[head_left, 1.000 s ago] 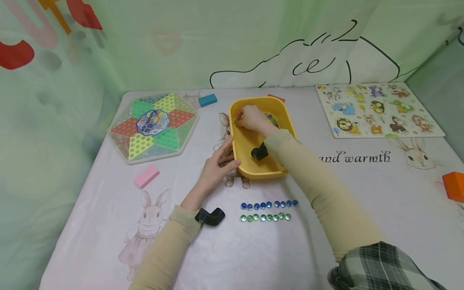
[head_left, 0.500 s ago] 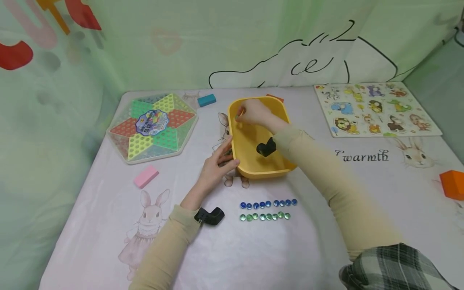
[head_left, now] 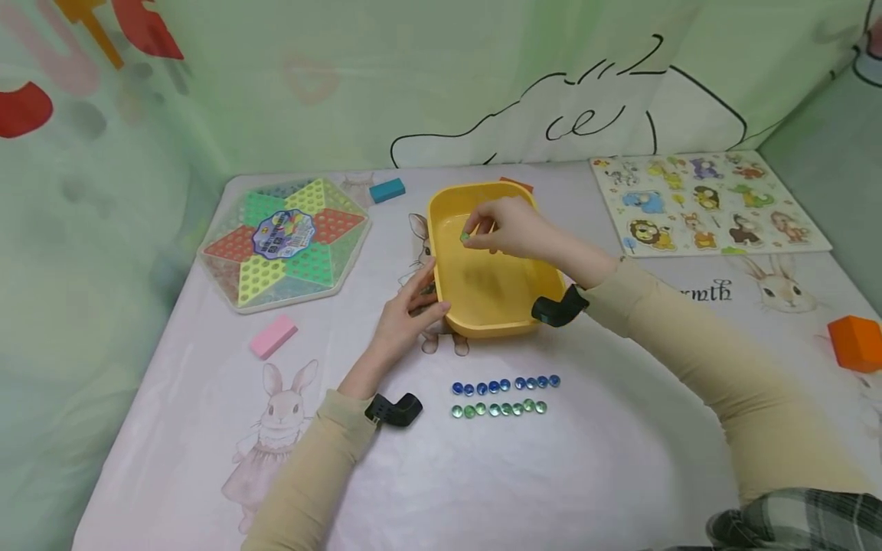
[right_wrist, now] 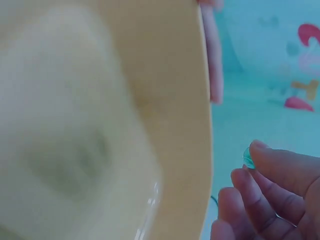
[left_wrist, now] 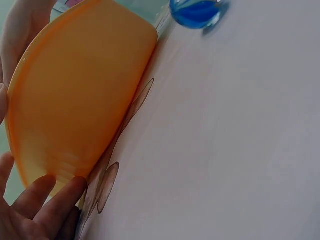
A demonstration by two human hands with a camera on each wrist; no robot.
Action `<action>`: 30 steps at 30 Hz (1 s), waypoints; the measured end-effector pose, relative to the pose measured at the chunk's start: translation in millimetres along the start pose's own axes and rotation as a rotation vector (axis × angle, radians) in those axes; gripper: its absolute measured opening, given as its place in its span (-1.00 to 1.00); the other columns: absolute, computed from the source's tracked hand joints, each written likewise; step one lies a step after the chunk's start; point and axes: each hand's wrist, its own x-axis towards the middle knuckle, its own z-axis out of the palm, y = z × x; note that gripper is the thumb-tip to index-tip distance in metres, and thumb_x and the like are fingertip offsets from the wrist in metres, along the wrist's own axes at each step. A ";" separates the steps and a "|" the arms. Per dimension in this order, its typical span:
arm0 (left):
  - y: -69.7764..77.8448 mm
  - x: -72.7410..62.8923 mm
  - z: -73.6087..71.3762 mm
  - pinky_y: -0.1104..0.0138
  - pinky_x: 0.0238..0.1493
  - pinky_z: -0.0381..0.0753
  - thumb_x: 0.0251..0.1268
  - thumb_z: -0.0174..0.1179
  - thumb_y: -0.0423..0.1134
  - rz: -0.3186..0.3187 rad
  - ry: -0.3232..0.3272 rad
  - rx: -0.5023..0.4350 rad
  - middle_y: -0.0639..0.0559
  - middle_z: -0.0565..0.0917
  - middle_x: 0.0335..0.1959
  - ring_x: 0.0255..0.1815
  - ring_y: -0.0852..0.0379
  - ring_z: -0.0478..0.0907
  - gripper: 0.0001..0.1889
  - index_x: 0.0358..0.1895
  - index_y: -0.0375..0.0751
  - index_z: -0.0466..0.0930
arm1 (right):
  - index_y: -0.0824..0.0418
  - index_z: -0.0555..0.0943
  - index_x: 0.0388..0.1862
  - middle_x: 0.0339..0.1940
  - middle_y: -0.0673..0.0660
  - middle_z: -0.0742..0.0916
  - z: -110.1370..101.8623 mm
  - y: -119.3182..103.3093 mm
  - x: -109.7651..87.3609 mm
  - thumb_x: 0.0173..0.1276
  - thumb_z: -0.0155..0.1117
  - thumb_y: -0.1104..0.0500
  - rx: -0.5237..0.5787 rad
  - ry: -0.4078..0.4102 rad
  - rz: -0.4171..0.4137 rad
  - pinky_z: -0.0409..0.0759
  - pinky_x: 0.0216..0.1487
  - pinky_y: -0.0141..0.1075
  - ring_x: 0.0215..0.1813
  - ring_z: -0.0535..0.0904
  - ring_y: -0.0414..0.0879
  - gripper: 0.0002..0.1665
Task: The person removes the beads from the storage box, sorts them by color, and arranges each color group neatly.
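Over the yellow plastic tub (head_left: pixel 475 327), my right hand (head_left: pixel 524 228) pinches a green glass marble (right_wrist: pixel 248 158) between thumb and forefinger. My left hand (head_left: pixel 406 312) rests against the tub's left side, its fingertips (left_wrist: pixel 75 186) touching the outer wall and the thumb by the rim. In front of the tub, on the cloth, lie a row of blue marbles (head_left: pixel 494 387) and below it a row of green marbles (head_left: pixel 506 409). My right hand and wrist hide part of the tub's far right inside.
A hexagonal Chinese checkers board (head_left: pixel 284 245) lies at the left, with a pink block (head_left: pixel 273 337) in front of it. A blue block (head_left: pixel 387 190) and an orange-red block (head_left: pixel 517 184) lie at the back. An animal puzzle board (head_left: pixel 710 203) and an orange block (head_left: pixel 854 343) are on the right.
My right hand has risen from the tub's far left inside and moved right and nearer, carrying the green marble. My left hand stays at the tub's side.
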 end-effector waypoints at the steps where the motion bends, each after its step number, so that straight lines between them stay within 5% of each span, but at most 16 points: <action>1: 0.3 -0.1 0.0 0.18 0.18 0.45 0.25 0.17 -0.06 -0.001 0.001 -0.003 0.06 0.27 0.38 0.21 0.03 0.45 -0.30 0.39 0.42 0.04 | 0.23 0.60 -0.20 -0.41 0.14 0.66 -0.1 0.3 -6.2 0.24 0.28 0.11 0.008 -0.002 -0.005 0.44 -0.47 -0.35 -0.44 0.52 -0.03 -0.77; 11: 2.0 -0.6 -1.2 0.14 0.25 0.38 0.26 0.17 -0.15 -0.012 -0.008 -0.010 -0.02 0.23 0.40 0.24 -0.04 0.42 -0.27 0.44 0.22 0.02 | 0.25 0.62 -0.19 -0.44 0.09 0.62 -3.9 5.2 -65.9 0.22 0.31 0.16 0.047 0.002 -0.048 0.47 -0.33 -0.33 -0.36 0.46 -0.06 -0.77; 19: 31.7 -11.9 -3.1 0.11 0.24 0.39 0.29 0.13 -0.25 -0.011 -0.021 -0.015 -0.13 0.21 0.40 0.25 -0.11 0.40 -0.29 0.46 0.02 0.01 | 0.19 0.65 -0.26 -0.53 -0.02 0.59 3.7 17.1 -109.7 0.16 0.36 0.19 0.088 -0.019 -0.103 0.44 -0.42 -0.42 -0.41 0.43 -0.12 -0.84; 30: 0.0 1.1 -0.6 0.14 0.24 0.39 0.25 0.18 -0.10 -0.020 -0.011 -0.023 0.06 0.23 0.41 0.24 0.03 0.42 -0.27 0.42 0.36 0.02 | 0.03 0.64 -0.28 -0.55 -0.15 0.54 17.8 49.5 -160.5 0.16 0.35 0.16 0.119 -0.116 -0.101 0.41 -0.47 -0.44 -0.48 0.40 -0.28 -0.87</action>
